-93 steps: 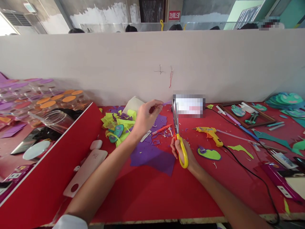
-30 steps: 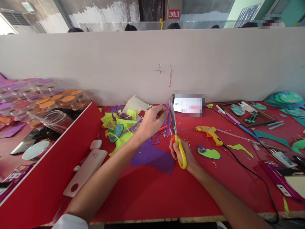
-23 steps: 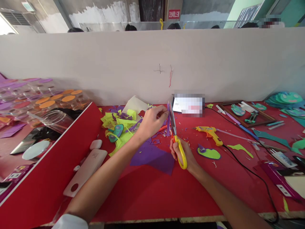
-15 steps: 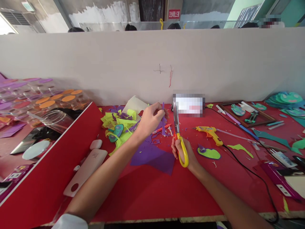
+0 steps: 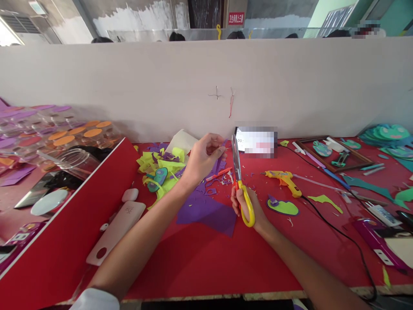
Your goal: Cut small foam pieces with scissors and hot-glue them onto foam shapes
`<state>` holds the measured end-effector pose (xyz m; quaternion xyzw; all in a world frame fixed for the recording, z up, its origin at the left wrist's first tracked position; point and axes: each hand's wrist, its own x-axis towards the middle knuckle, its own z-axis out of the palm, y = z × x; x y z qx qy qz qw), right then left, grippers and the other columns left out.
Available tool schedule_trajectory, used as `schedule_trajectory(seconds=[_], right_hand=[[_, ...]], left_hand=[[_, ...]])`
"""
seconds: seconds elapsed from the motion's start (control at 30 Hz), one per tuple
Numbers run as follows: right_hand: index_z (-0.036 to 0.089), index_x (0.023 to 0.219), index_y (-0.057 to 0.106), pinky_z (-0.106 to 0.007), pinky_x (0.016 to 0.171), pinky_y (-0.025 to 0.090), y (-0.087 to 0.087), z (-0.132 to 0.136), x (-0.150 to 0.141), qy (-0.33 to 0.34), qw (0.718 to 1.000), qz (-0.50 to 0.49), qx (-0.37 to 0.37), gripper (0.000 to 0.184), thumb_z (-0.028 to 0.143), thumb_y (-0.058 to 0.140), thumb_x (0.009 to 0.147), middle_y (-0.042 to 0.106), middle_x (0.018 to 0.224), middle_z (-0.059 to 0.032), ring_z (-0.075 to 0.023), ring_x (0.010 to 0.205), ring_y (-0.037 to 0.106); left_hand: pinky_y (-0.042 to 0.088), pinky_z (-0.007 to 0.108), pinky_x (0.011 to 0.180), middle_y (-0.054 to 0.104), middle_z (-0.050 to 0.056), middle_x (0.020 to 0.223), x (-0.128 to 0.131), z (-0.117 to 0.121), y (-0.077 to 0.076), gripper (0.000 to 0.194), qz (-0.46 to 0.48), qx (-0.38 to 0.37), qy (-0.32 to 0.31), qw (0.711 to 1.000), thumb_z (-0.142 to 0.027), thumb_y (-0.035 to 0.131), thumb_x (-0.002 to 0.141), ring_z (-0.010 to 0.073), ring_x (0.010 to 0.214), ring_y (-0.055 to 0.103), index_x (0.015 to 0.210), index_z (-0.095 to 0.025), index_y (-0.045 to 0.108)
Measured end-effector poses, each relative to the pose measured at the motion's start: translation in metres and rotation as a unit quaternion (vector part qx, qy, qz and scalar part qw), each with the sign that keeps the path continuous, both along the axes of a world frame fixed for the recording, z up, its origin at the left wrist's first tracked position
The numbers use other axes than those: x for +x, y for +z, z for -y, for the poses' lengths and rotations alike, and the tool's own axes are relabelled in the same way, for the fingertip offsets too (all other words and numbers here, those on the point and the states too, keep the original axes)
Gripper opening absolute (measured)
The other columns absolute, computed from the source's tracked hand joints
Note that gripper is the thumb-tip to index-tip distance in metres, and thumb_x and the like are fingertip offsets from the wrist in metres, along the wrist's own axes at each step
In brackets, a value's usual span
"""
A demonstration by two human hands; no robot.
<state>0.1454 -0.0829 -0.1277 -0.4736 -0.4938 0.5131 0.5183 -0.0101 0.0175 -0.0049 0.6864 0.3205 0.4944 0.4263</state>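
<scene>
My right hand [image 5: 247,204] is closed round the yellow handle of a pair of scissors [image 5: 237,163], whose blades point upward. Just left of the blades, my left hand [image 5: 204,159] pinches a small purple piece [image 5: 224,143] that looks like foam or felt; its shape is mostly hidden by the fingers. Beneath the hands lies a purple sheet [image 5: 206,213] with small purple scraps at its upper edge. A heap of lime-green scraps [image 5: 167,174] spreads left of my left hand, a teal cut-out [image 5: 158,180] on it. To the right is a lime oval piece [image 5: 284,208] with a purple border.
A yellow glue gun [image 5: 284,181] lies at right, its black cord trailing to the table's front edge. A lit phone [image 5: 256,140] leans at the back wall. Left are a pale phone [image 5: 116,232], a red divider [image 5: 80,219] and jars beyond. A wooden tray [image 5: 332,168] holds cut-outs.
My left hand has turned slightly, its fingers now reaching further right toward the scissor blades. The hanging purple strip no longer shows as a long upright piece. The scissors have shifted slightly left.
</scene>
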Motion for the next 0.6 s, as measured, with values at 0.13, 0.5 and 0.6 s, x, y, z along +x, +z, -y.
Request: schedule_trajectory(seconds=[0.13,0.5,0.6], right_hand=[[0.022,0.074,0.046,-0.02,0.037,0.033,-0.0002,0.0009,-0.0022,0.005,1.0,-0.017,-0.002,0.061,0.081,0.05,0.088,0.042,0.055,0.0081,-0.0066,0.038,0.04],[0.022,0.078,0.046,-0.02,0.037,0.032,0.0003,0.0041,-0.0063,0.018,0.999,-0.027,-0.016,0.061,0.083,0.053,0.084,0.041,0.056,0.0091,-0.0066,0.037,0.039],[0.022,0.08,0.047,-0.02,0.037,0.032,-0.0028,0.0037,-0.0057,0.02,0.999,-0.027,-0.016,0.06,0.082,0.053,0.085,0.042,0.055,0.0094,-0.0065,0.037,0.039]], left_hand=[[0.053,0.027,0.07,0.07,0.003,0.082,-0.0002,-0.0022,-0.0049,0.02,-0.002,-0.013,0.018,1.0,-0.023,0.067,0.09,0.0123,0.071,0.065,0.109,-0.017,0.063],[0.044,0.024,0.057,0.058,0.0,0.066,0.0039,-0.002,-0.0099,0.018,-0.055,0.032,0.038,0.997,-0.029,0.056,0.098,0.0101,0.059,0.053,0.084,-0.018,0.06],[0.046,0.024,0.058,0.059,0.0,0.066,0.0038,-0.0009,-0.0096,0.015,-0.052,0.029,0.032,0.998,-0.027,0.056,0.097,0.0102,0.058,0.055,0.086,-0.017,0.06]])
